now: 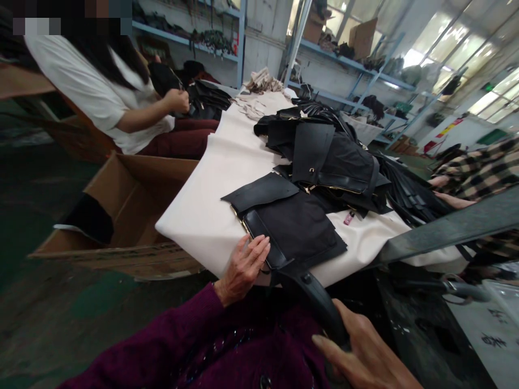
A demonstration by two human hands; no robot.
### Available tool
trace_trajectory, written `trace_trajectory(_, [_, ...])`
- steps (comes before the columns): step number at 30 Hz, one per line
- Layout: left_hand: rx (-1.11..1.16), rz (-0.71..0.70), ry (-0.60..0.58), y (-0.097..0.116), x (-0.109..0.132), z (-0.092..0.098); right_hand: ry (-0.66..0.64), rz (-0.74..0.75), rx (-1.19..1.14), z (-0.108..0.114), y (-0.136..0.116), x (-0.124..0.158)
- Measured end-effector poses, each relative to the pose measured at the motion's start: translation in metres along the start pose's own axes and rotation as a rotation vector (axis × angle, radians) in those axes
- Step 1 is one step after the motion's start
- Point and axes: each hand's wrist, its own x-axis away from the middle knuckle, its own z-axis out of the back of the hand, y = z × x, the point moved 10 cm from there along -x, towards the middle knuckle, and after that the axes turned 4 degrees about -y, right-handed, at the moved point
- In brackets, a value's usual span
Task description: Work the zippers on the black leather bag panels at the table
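Observation:
My left hand [242,269] lies with outstretched fingers on the near left edge of a black bag panel [300,227]. The panel rests flat on the white-covered table [194,205]; a gold-toothed zipper [238,216] and a black flap [261,192] run along its left and far sides. At the lower right, my right hand [359,343] is closed around the curved handle of a black handheld tool [316,294]. The tool's front end reaches the panel's near corner, and its exact kind is unclear.
Beyond the panel lies a pile of black bag pieces [336,156]. An open cardboard box [138,200] stands left of the table. A seated person in a white top [89,81] handles black pieces; a checked sleeve [482,167] shows right. A grey metal bar [441,224] crosses there.

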Motion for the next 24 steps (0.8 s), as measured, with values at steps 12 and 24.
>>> trace_trajectory(12, [0.131,0.046,0.065,-0.005,0.002,0.003,-0.151,-0.234,0.066,0.014,0.027,-0.003])
trace_trajectory(24, [0.109,-0.027,0.011,-0.003,-0.007,0.009,-0.026,-0.193,-0.045,0.034,0.002,-0.059])
